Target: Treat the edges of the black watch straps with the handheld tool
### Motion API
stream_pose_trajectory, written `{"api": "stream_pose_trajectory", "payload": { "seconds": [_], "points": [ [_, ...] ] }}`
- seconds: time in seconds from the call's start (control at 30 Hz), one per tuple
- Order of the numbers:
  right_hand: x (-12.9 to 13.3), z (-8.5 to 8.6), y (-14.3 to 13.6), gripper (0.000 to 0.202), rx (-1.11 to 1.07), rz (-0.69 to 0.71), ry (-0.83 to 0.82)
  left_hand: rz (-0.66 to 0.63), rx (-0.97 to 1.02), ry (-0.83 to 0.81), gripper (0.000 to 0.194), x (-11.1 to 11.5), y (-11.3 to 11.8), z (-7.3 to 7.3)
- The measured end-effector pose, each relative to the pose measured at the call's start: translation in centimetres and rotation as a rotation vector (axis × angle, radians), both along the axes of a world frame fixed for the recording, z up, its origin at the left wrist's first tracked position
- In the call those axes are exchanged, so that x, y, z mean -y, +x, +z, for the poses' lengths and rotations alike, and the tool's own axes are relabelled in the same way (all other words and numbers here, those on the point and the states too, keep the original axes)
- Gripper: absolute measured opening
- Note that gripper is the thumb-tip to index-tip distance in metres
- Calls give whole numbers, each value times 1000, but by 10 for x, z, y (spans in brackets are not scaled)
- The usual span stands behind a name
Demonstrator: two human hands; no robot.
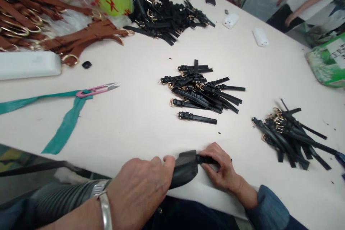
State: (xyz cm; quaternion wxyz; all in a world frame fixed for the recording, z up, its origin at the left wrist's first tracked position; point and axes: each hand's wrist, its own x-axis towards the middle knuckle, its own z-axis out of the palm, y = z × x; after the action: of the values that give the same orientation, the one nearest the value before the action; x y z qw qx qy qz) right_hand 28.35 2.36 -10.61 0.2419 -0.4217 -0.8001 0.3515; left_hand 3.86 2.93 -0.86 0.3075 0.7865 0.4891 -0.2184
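My left hand [142, 183], with a metal bangle at its wrist, is wrapped round a dark tool [185, 169] at the table's front edge. A short black strap [208, 159] is pinched in my right hand [221, 169], its buckle end against the tool's tip. Beyond my hands lies a pile of black buckled straps [202, 91], with one single strap [198, 118] nearest me. Another pile of black straps [291, 133] is to the right.
Pink thread snips [97, 89] with green ribbon lie left, near a white case [29, 64]. Brown straps [88, 36], plastic bags and more black straps [167, 16] fill the back left. White devices, a phone and a green bag [329, 61] are farther off. Another person's arms show top right.
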Motion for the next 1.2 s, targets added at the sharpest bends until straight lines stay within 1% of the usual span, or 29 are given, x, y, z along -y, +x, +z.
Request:
{"api": "stream_pose_trajectory", "payload": {
  "seconds": [0.13,0.23,0.4,0.47,0.57,0.67,0.73,0.83,0.97,1.1,1.2],
  "points": [
    [-2,4,-2,29,-7,9,-15,-43,68,18,27,1,-14,1],
    [-1,8,-3,27,-3,-2,-39,-42,24,30,29,3,-24,4],
    [4,11,-8,29,-13,-59,-14,-63,-55,44,32,2,-35,15],
    [5,11,-14,29,-7,-81,4,-77,-74,58,32,2,-42,20],
    [5,13,-29,30,19,-77,10,-92,-81,83,32,3,-54,27],
    [4,12,-44,30,11,-83,-7,-90,-75,120,34,2,-65,30],
    [4,10,-52,31,-18,-116,-10,-107,-73,140,33,-1,-68,29],
    [5,5,-57,32,-54,-157,-3,-155,-78,142,29,-6,-65,23],
    [7,3,-58,30,-63,-159,24,-182,-52,175,27,-10,-59,16],
    [13,5,-58,29,25,-168,67,-181,-29,198,28,-9,-63,13],
    [20,9,-57,29,122,-217,107,-170,-29,187,30,-6,-67,12]
  ]
}}
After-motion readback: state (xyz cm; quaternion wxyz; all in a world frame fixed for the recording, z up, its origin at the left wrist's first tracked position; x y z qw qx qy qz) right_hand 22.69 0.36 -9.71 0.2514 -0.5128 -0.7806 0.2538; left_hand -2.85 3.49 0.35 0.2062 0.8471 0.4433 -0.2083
